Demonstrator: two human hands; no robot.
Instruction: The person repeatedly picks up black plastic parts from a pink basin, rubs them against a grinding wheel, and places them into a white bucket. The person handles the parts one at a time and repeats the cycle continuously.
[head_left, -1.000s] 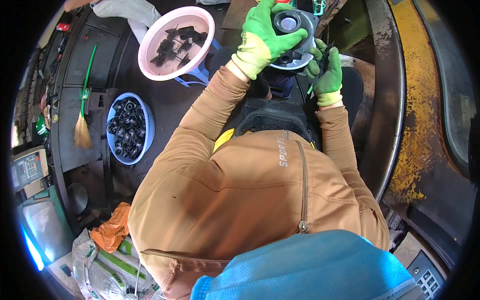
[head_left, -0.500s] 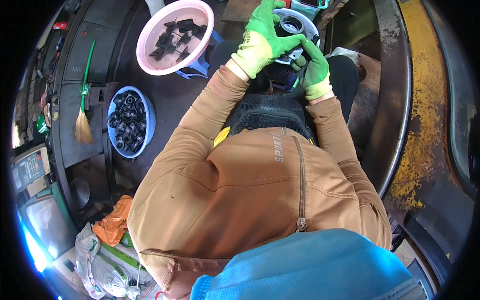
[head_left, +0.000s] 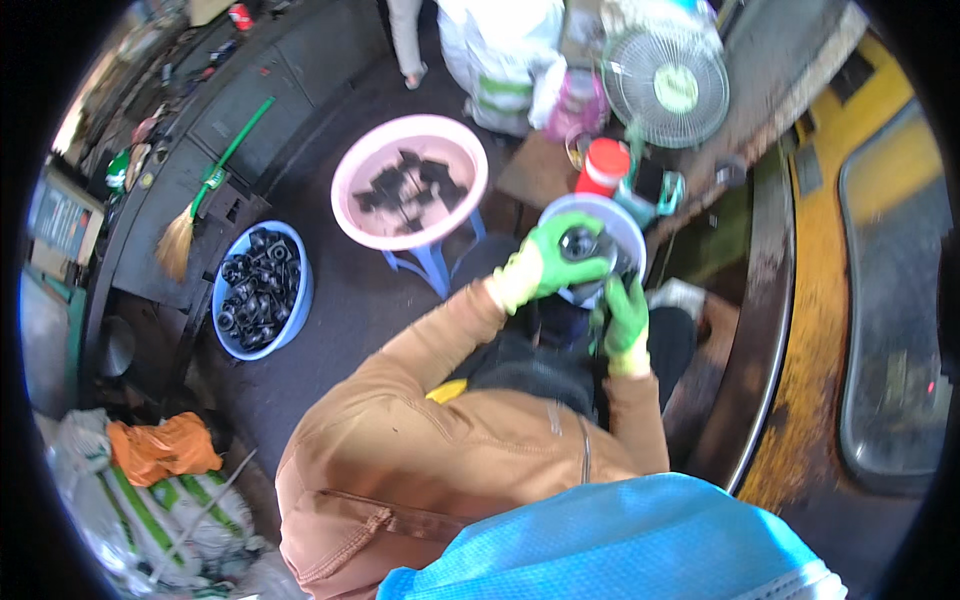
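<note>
My left hand (head_left: 548,262), in a green and yellow glove, is closed around a black round part with a ring-shaped opening (head_left: 579,243). It holds the part over a pale blue-violet basin (head_left: 628,226) in front of me. To its right is my right hand (head_left: 626,322), gloved alike, with its fingers drawn together close to the part's lower right side. Blur and the fingers hide what the right hand grips. More dark pieces show inside the basin, partly covered by my hands.
A pink basin (head_left: 372,231) with dark flat pieces stands on a blue stool (head_left: 432,268). Left of it, a blue tub (head_left: 304,309) is full of black parts. Beyond my hands are a red container (head_left: 603,166) and a fan (head_left: 665,88). Yellow machinery (head_left: 800,400) stands at right.
The view has tilted up, so the fan and white sacks now show. My left hand still holds the black part, now turned differently. My right hand has moved slightly away from my left.
</note>
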